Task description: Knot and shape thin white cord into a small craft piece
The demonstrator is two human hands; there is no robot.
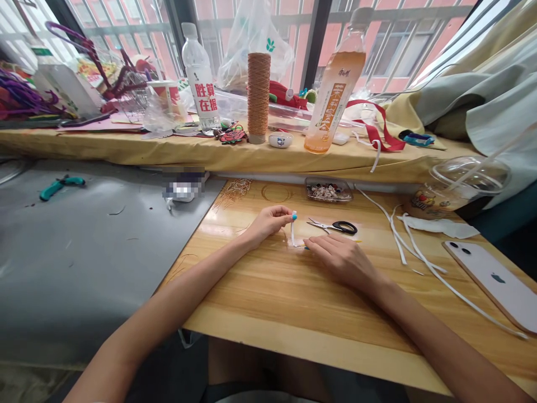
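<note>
Bending over the wooden table (260, 308), the right hand's (338, 254) fingers lie close together, a thin yellow piece (358, 241) projecting behind them; whether they grip it cannot be told. Slightly farther, the left hand (272, 218) pinches a white strip (292, 232) upright between thumb and fingertips. Beyond: scissors (344, 226), then a clear tray (330, 198).

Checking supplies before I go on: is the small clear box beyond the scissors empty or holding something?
Not empty: small pale and dark pieces lie in the clear box. How deep they go, I cannot tell.
</note>
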